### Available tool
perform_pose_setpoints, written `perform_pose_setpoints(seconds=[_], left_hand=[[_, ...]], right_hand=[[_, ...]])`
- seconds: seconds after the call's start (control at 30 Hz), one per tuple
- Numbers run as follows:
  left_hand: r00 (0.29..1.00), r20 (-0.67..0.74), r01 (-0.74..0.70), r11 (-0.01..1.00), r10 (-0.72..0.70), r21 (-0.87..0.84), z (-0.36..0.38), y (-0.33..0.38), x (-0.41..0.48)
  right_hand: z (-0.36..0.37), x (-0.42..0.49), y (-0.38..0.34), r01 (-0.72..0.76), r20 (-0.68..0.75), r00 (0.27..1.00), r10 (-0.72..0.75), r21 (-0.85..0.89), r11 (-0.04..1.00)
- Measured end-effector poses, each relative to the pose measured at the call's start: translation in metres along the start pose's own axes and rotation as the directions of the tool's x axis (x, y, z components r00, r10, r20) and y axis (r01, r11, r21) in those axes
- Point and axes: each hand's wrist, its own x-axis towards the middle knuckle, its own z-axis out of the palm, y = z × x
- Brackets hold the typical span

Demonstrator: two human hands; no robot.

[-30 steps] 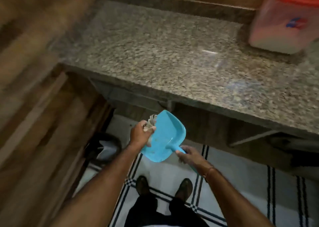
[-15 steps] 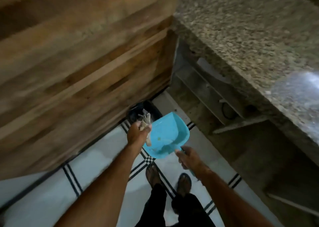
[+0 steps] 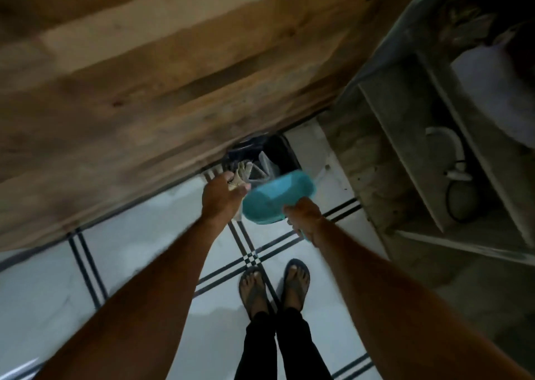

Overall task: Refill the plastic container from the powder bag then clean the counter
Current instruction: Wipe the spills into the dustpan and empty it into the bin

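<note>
Looking straight down, you hold one turquoise dustpan (image 3: 273, 199) out in front of you with both arms stretched forward. Your right hand (image 3: 304, 216) is wrapped tight around its handle at the near edge, and the pan tilts away from you, its far rim blurred with motion. Your left hand (image 3: 221, 199) sits just beside the pan's left side, fingers pressed together around one pale, crumpled cloth (image 3: 240, 175) that sticks up past your knuckles. Beyond the pan and the cloth stands one dark bin (image 3: 269, 154), its mouth lined with a thin clear bag; the dustpan's far edge hangs over that opening. The bin sits on the floor against one wooden panel (image 3: 144, 76) that fills the upper left of the view. To the right you can see one grey concrete shelf unit (image 3: 405, 148) with a coiled dark cable and a white fitting inside it. Your two feet (image 3: 273, 287), in two dark sandals, stand together on the white tile floor (image 3: 130, 249), right by a crossing of paired black lines. The plastic container, the powder bag and the counter top are out of view
</note>
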Motion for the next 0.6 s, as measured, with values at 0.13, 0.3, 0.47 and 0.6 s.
perform_pose_setpoints(seconds=[0.13,0.3,0.47,0.6], left_hand=[[0.999,-0.007,0.046,0.998,-0.046,-0.036,0.023,-0.037,0.015],[0.999,-0.030,0.019,0.999,-0.020,-0.039,0.040,-0.058,0.029],[0.999,-0.038,-0.030,0.998,0.028,-0.053,0.060,-0.063,0.038],[0.998,-0.058,-0.043,0.997,0.039,-0.066,0.075,-0.078,0.039]], right_hand=[[0.018,0.022,0.024,0.099,-0.025,0.995,-0.101,-0.057,0.993],[0.032,0.055,0.049,0.123,-0.061,0.991,-0.116,0.128,0.984],[0.038,0.078,0.056,0.155,-0.055,0.988,-0.146,0.235,0.960],[0.049,0.096,0.072,0.154,0.021,0.986,-0.165,0.259,0.954]])
